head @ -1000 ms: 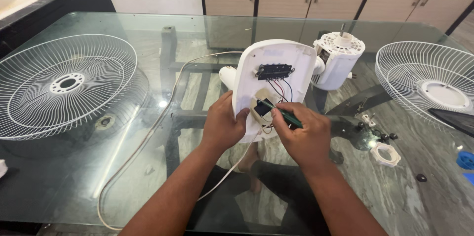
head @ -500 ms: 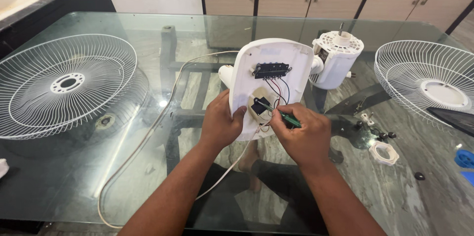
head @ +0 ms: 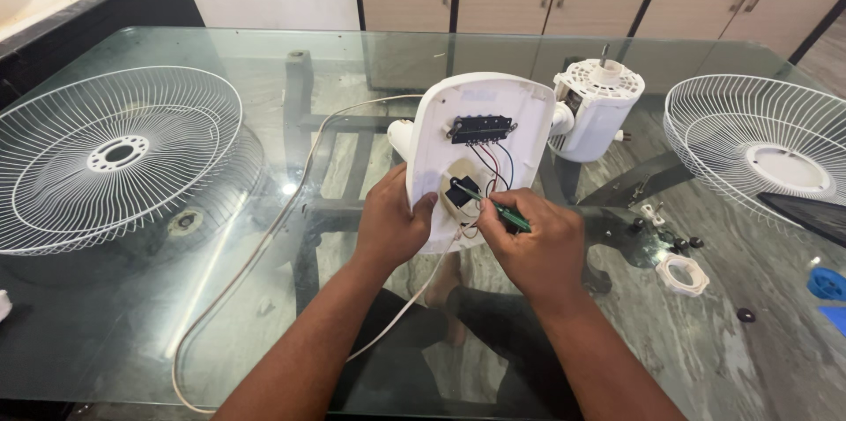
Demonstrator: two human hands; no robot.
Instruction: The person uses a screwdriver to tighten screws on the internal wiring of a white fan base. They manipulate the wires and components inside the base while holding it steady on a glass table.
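White plastic, the fan's control housing (head: 480,144) stands tilted above the middle of the glass bench (head: 370,51), its open back turned to the camera. The left hand (head: 392,225) has its grip closed on the housing's lower left edge, thumb pressed against the inner face. The right hand (head: 533,249) is closed around a green-handled screwdriver (head: 498,207), whose thin shaft points up and left to a small black part (head: 460,193) in the round opening low in the housing. Above it sits a black switch block (head: 481,129), with red, black and white wires (head: 490,166) running down from it. A white cord (head: 256,254) trails from the housing's underside and loops across the glass to the left.

Just right of the housing and behind it stands the white motor unit (head: 597,108), upright, shaft upward. One white wire guard (head: 115,157) lies at far left, another (head: 762,152) at far right. Near the right hand lie a white ring nut (head: 682,274) and a few small dark screws (head: 683,243). A blue object (head: 828,284) shows at the right edge. No labels can be made out.
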